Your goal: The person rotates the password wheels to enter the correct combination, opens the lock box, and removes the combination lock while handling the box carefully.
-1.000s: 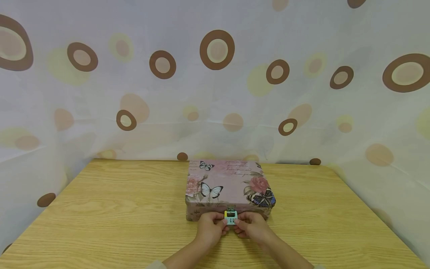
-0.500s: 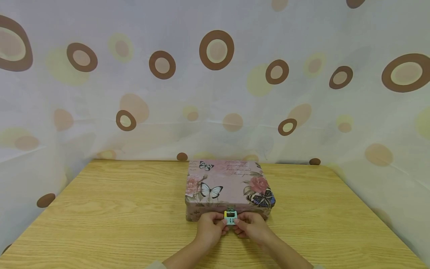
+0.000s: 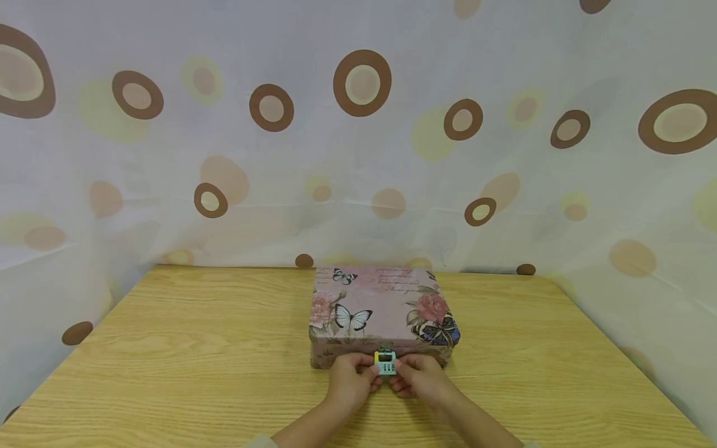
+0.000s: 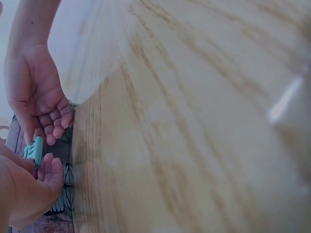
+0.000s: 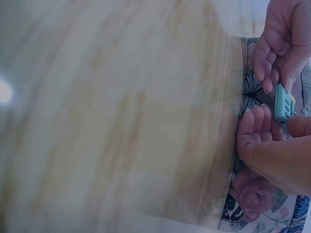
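A small turquoise combination padlock with a yellow part hangs at the metal clasp on the front of a pink box printed with butterflies and roses. My left hand pinches the padlock's left side between thumb and fingers. From the other side, my right hand pinches its right edge, the thumb beside the number dials. In the left wrist view, the padlock sits between both hands' fingertips. The right wrist view shows the padlock's dial face at an angle; the digits are too small to read.
The box, lid down, stands on a wood-grain table, near its back edge. Behind the table hangs a pale curtain with brown rings and spots, which also runs along both sides.
My right thumb has shifted slightly right and up, off the padlock's dials to its edge, so more of the dial face shows. The left hand and the box stay in place.
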The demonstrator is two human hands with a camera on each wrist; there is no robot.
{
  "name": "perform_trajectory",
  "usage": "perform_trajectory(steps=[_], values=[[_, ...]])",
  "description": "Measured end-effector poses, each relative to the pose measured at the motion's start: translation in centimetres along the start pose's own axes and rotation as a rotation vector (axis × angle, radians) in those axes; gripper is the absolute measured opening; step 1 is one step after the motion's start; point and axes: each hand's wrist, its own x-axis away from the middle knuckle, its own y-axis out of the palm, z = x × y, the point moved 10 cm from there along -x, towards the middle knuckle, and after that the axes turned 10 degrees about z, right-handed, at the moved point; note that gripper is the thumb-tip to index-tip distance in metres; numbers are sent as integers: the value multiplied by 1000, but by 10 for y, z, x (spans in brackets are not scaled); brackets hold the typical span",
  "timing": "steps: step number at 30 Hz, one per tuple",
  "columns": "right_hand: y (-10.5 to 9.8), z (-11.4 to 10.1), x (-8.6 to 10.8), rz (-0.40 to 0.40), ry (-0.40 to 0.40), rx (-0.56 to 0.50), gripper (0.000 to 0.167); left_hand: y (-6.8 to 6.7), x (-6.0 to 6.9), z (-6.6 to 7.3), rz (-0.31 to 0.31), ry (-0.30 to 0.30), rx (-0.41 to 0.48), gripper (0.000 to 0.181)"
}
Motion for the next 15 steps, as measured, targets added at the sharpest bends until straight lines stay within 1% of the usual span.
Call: perform_trajectory(steps=[5, 15], values=[[-1, 3, -1, 12, 27, -42, 27, 0, 0, -1, 5, 1, -1, 12], [-2, 5, -1, 12, 37, -49, 26, -1, -2, -1, 28, 13, -13, 9]])
